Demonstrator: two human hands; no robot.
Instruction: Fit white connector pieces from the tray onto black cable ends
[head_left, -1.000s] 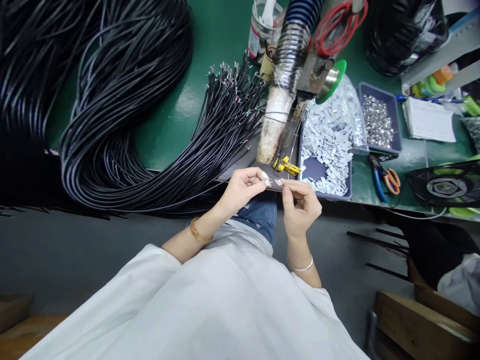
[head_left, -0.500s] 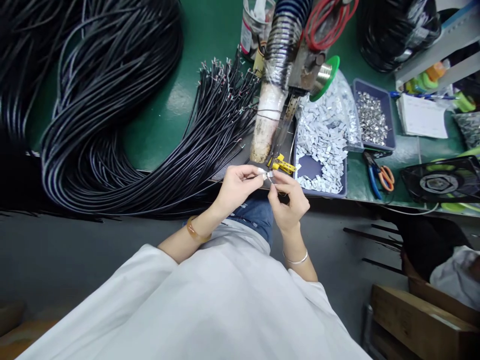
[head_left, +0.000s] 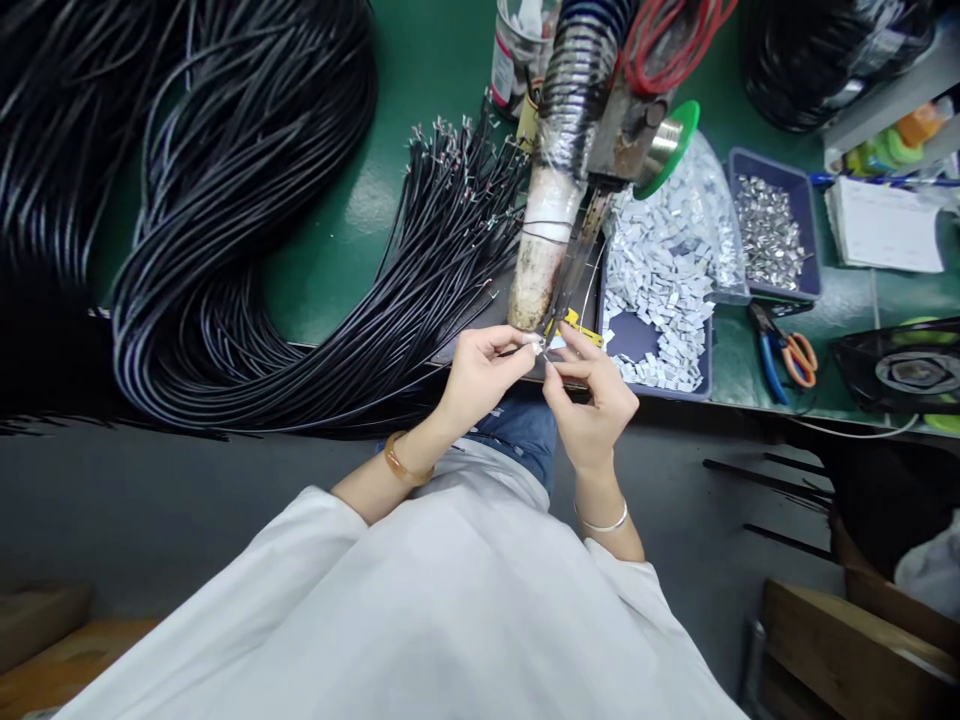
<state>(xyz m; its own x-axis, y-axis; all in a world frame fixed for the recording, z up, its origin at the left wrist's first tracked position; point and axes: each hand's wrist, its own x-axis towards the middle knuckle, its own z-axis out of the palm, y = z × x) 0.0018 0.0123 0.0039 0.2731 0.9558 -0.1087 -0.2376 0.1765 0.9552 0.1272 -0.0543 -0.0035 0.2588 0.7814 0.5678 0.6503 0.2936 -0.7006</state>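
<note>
My left hand (head_left: 482, 378) is closed, pinching a small white piece (head_left: 535, 345) between thumb and fingertips. Facing it from the right, my right hand (head_left: 592, 400) is also closed, its thumb and index finger around a thin wire whose details are too small to tell. Both sets of fingertips meet just below the tip of a dark metal tool (head_left: 574, 265). Behind my right fingers lies a yellow object (head_left: 581, 327), partly hidden. The dirty white end of a wrapped hose (head_left: 534, 290) points down at my fingertips.
Black cables (head_left: 247, 230) cover the left side, their stripped ends near the hose. To the right are a tray of white pieces (head_left: 652, 290), a bin of metal parts (head_left: 772, 235), pliers (head_left: 780, 355), a fan (head_left: 900, 370) and a green-rimmed spool (head_left: 679, 150).
The view has shifted, so the bench items appear farther right. The fingertips now sit at the tip of the metal tool, and the white piece between them shows less.
</note>
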